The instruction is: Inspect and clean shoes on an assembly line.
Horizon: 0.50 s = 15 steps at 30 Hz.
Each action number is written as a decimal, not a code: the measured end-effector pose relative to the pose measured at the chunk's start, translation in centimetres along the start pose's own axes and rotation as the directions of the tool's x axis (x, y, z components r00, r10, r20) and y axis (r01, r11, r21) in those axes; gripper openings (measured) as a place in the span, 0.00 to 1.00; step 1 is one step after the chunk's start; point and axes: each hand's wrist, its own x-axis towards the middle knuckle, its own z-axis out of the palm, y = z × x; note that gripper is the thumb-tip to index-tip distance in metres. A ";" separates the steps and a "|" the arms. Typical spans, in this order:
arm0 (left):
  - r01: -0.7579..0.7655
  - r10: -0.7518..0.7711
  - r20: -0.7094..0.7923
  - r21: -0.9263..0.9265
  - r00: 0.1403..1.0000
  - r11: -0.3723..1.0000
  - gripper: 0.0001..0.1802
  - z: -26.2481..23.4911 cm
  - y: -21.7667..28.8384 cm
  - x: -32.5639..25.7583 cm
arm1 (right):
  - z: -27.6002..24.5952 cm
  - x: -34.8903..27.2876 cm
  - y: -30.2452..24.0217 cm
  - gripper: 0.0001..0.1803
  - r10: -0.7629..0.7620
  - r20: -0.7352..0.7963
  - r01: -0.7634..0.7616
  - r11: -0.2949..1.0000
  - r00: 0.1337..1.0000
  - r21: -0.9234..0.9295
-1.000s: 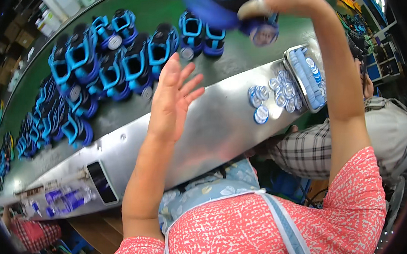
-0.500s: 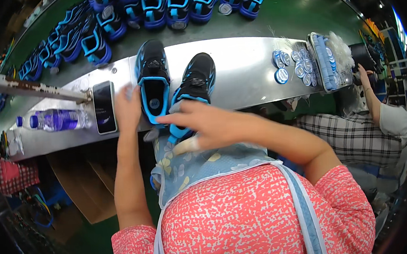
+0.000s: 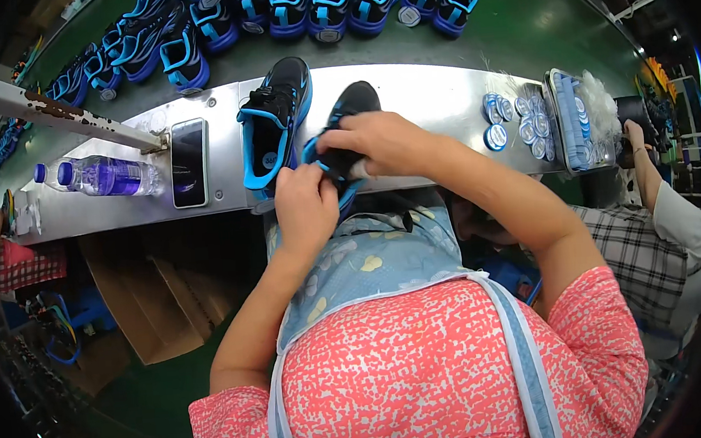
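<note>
Two black and blue sneakers lie on the metal ledge in front of me. The right-hand sneaker [image 3: 357,99] points away from me, its opening largely covered by my hands. My right hand [image 3: 386,142] is closed on that sneaker's collar from the right side; a pale wrap covers one finger. My left hand [image 3: 306,202] pinches the sneaker's heel edge from the left. Beside it, the left-hand sneaker [image 3: 279,101] sits untouched, slightly turned, with a round label on its insole. Whatever is between my fingertips besides the sneaker is hidden.
Rows of similar sneakers [image 3: 330,6] stand on the green surface beyond. Round blue and white stickers [image 3: 495,137] lie at the right, near a tray [image 3: 561,120]. A phone [image 3: 190,166], bottles [image 3: 104,176] and a metal bar [image 3: 71,116] are at the left. Co-workers sit on both sides.
My left hand has moved right, from beside the left-hand sneaker to the right-hand sneaker's heel. My right hand has moved up onto that sneaker's collar. The left-hand sneaker now sits at a different angle.
</note>
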 end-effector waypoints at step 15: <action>0.610 -0.318 0.568 -0.453 0.760 0.650 0.10 -1.0 0.2 1.5 | 1.2 -1.5 -0.1 0.27 0.036 -0.048 -0.035 0.999 0.998 0.034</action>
